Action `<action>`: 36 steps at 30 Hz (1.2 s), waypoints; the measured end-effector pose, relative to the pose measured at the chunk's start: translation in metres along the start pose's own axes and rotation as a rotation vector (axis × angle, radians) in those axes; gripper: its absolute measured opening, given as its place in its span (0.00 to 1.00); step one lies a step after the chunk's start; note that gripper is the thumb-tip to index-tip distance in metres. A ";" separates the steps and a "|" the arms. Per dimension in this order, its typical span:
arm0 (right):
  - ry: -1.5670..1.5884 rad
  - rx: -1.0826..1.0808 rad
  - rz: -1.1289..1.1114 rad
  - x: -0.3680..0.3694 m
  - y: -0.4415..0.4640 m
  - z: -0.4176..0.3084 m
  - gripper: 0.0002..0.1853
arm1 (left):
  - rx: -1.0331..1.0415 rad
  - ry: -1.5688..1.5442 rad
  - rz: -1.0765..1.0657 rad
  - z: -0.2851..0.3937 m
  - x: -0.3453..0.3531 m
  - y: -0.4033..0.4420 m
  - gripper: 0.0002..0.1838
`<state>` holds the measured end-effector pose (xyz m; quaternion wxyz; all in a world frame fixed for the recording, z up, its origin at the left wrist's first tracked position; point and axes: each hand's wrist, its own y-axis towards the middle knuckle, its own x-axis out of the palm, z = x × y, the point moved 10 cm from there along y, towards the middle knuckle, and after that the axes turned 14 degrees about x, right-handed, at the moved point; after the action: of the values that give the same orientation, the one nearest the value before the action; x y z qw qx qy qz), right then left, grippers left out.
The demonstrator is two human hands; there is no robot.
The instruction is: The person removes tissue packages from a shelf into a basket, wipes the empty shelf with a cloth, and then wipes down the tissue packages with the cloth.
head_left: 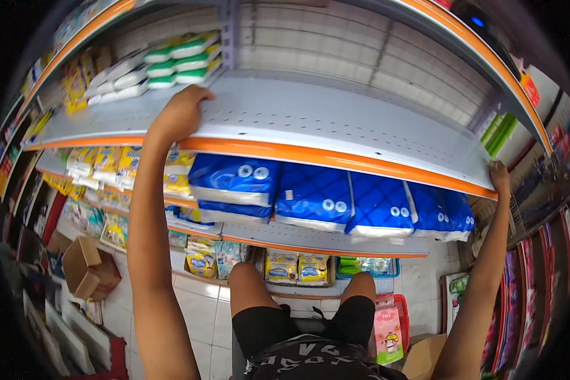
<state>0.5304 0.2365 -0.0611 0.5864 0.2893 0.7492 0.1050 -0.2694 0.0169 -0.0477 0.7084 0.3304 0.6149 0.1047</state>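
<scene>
Apart, hands (180, 114) (500, 177) touch the grey shelf (323, 123), grip unclear; a pink pack (386, 324) bears illegible lettering.

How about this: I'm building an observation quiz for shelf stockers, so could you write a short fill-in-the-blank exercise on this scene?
1. The left hand is on a gray perforated metal shelf whose front edge strip is ____.
2. The right hand touches that shelf near its ____ end.
3. The large plastic packs with paired white circles, just below that shelf, are mainly ____.
4. The shorts at the bottom of the view are ____.

Missing words: orange; right; blue; black.
</scene>
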 end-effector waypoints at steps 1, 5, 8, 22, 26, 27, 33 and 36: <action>-0.004 -0.014 -0.005 0.003 -0.004 -0.012 0.18 | -0.015 -0.002 0.000 -0.008 -0.008 -0.002 0.20; -0.015 -0.093 0.031 -0.008 -0.057 -0.087 0.17 | 0.042 -0.240 -0.220 -0.021 -0.001 -0.003 0.20; 0.084 -0.213 -0.034 -0.017 -0.109 -0.184 0.17 | 0.060 -0.394 -0.090 -0.032 0.004 -0.013 0.18; 0.473 -1.126 -0.305 -0.002 -0.417 -0.720 0.15 | -0.146 -0.389 0.075 -0.090 -0.003 -0.016 0.14; 0.609 -1.029 -0.451 -0.024 -0.413 -0.677 0.14 | -0.063 -0.364 0.038 -0.087 -0.002 -0.015 0.14; 0.607 -1.055 -0.433 -0.035 -0.409 -0.649 0.13 | -0.085 -0.336 0.044 -0.088 -0.004 -0.017 0.13; 0.616 -0.798 -0.358 -0.052 -0.310 -0.435 0.13 | -0.233 -0.444 0.031 -0.097 -0.007 -0.024 0.15; 0.446 -0.642 -0.214 -0.046 -0.217 -0.294 0.14 | -0.175 -0.399 -0.005 -0.102 -0.006 -0.022 0.14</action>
<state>0.1937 0.0882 -0.0462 0.4777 -0.0179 0.8130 0.3323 -0.3726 0.0321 -0.0588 0.8422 0.2804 0.4520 0.0884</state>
